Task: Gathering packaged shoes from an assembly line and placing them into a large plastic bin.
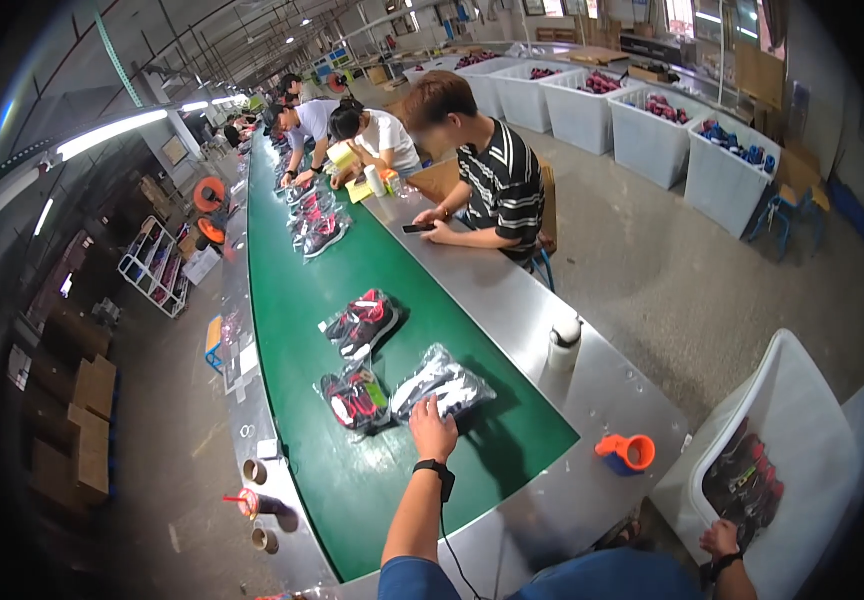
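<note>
Bagged white-and-dark shoes (437, 383) lie on the green conveyor belt (392, 500), toward its right edge and short of its near right corner. Beyond the metal counter (602, 400) on that side stands a big white bin (832, 430) with dark-and-red bagged shoes (747, 485) inside. Farther off, a row of white bins (647, 155) carries mostly reddish shoes, with blue ones in the closest (their loads show above the rims). One red-and-black bagged pair (354, 395) sits just left of the white-and-dark bag; a second red-and-black pair (362, 322) lies farther up the belt. The white-and-dark bag is directly ahead of the left hand (434, 435), much the nearer one, its long axis roughly across the belt. Those fingers touch its near edge; whether they pinch the plastic, I cannot tell. At the big bin's near rim is the right hand (720, 540), its grip equally unclear.
</note>
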`<state>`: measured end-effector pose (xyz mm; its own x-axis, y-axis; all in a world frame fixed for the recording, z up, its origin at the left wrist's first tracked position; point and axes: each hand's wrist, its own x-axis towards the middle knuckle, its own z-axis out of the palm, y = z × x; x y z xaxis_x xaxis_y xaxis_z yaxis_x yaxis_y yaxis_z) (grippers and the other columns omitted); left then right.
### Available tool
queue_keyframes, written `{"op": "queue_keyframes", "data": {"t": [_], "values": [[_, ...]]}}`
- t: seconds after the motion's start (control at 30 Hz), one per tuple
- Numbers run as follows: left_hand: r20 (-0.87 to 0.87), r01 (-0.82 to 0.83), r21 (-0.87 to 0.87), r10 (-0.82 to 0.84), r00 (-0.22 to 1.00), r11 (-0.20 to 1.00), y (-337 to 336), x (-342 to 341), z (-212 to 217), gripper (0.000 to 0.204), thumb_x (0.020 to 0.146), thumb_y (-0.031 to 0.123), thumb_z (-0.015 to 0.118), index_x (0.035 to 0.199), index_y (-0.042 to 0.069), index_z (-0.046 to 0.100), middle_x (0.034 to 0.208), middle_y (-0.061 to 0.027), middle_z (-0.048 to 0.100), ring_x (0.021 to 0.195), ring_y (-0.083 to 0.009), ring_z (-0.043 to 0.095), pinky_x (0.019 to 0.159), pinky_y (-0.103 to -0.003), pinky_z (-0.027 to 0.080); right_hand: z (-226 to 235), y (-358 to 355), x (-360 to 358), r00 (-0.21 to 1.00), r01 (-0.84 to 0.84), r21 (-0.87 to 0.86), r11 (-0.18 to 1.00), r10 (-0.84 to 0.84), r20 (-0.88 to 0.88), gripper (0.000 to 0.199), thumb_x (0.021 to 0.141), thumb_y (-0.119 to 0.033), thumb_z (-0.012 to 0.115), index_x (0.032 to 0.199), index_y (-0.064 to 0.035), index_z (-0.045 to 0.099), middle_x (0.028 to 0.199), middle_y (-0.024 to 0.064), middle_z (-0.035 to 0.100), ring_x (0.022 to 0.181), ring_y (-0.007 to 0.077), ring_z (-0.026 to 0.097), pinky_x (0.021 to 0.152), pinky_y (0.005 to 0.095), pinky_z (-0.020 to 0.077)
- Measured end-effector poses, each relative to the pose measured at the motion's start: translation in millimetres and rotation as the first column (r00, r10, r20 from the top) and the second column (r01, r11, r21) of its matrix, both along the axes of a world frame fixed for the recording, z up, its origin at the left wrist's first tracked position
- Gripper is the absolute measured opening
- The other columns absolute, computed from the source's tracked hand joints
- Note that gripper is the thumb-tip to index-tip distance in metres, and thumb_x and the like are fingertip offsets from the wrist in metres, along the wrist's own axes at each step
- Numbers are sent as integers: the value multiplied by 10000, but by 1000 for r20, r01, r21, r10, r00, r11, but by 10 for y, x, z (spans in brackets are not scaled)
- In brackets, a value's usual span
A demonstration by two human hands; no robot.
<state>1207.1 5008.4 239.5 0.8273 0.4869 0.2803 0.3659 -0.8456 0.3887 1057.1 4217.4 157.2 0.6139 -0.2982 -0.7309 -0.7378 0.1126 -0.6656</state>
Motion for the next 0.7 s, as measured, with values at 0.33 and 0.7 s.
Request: {"op": "queue_keyframes", "data": {"t": [0.33,0.7], "values": [[14,-46,-28,46,999,999,-285,83,-470,593,896,334,656,1367,6,512,1447,-192,475,1417,-397,353,1126,-523,310,176,-57,-290,986,-32,-87,996,17,-169,155,881,-125,541,1019,-112,474,731,112,534,558,300,628,497,467,547],[-115,427,-694,674,729,-580,-1565,-1247,-317,691,962,621,537,1395,81,523,1418,-108,566,1271,-291,553,1136,-424,358,108,608,303,944,-327,-41,944,329,28,502,913,-59,590,1359,-4,366,883,186,604,633,276,663,526,387,563]]}}
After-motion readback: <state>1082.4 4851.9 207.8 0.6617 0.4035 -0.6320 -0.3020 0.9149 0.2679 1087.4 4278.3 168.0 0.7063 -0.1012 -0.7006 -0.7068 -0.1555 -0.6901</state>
